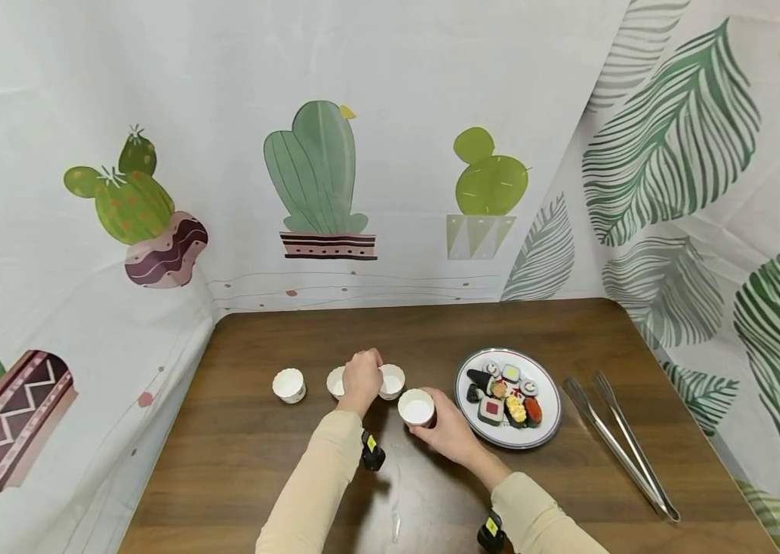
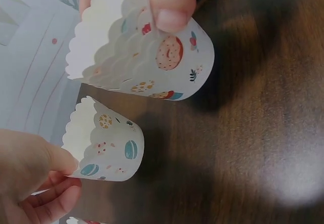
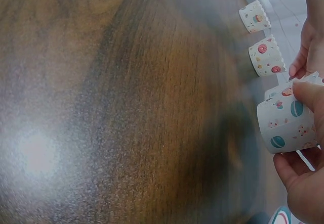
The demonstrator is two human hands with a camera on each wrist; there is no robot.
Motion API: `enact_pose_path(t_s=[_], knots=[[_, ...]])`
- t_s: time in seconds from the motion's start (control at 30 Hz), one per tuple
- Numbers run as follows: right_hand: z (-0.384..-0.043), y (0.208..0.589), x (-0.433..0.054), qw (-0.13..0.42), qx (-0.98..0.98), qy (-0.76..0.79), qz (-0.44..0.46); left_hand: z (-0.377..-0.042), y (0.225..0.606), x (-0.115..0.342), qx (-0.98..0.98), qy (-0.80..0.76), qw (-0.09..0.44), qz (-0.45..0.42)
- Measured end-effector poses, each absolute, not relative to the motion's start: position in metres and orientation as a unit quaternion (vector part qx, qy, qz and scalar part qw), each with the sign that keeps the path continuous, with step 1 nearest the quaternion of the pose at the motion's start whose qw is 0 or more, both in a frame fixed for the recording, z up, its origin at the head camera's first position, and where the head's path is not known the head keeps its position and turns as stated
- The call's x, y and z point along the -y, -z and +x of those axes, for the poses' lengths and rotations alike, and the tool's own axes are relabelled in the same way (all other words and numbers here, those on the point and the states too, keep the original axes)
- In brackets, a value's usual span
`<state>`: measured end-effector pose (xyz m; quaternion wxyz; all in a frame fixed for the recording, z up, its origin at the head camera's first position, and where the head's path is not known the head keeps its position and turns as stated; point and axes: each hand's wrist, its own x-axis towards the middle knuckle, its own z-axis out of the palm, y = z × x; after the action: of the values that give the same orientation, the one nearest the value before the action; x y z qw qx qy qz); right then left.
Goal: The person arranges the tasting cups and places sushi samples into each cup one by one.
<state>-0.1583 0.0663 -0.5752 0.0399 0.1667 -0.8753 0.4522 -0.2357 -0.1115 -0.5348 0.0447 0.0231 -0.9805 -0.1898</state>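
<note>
My left hand (image 1: 361, 378) pinches the rim of a white paper baking cup (image 1: 392, 382) standing on the table; in the left wrist view the thumb and fingers meet at the scalloped edge of that cup (image 2: 109, 145). Just to its right, my right hand (image 1: 447, 427) grips a small stack of the same cups (image 1: 416, 408), tilted, with several scalloped rims overlapping (image 2: 147, 47). The right thumb (image 3: 306, 95) lies on the stack's printed side. Another cup (image 1: 335, 382) stands left of my left hand, partly hidden by it, and one more cup (image 1: 289, 385) sits farther left.
On the right, a round plate (image 1: 549, 427) with a dark rim bears several sushi pieces (image 1: 504, 392). Metal tongs (image 1: 621, 446) lie beyond it. The brown wooden table (image 1: 224, 477) ends at a printed cloth backdrop (image 1: 404, 192).
</note>
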Motion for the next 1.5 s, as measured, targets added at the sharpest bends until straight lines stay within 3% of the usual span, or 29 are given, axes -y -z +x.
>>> enact_pose_path(t_s=[0.57,0.9,1.5], knots=[[-0.158,0.575,-0.063,0.042,0.875,-0.454,0.162,-0.234,0.542,0.112,0.983,0.176,0.033,0.050],[-0.159,0.577,-0.065,0.042,0.875,-0.454,0.161,-0.232,0.544,0.115,0.982,0.177,0.056,0.034],[-0.159,0.575,-0.064,0.041,0.871,-0.461,0.167,-0.226,0.519,0.117,0.985,0.160,0.069,-0.005]])
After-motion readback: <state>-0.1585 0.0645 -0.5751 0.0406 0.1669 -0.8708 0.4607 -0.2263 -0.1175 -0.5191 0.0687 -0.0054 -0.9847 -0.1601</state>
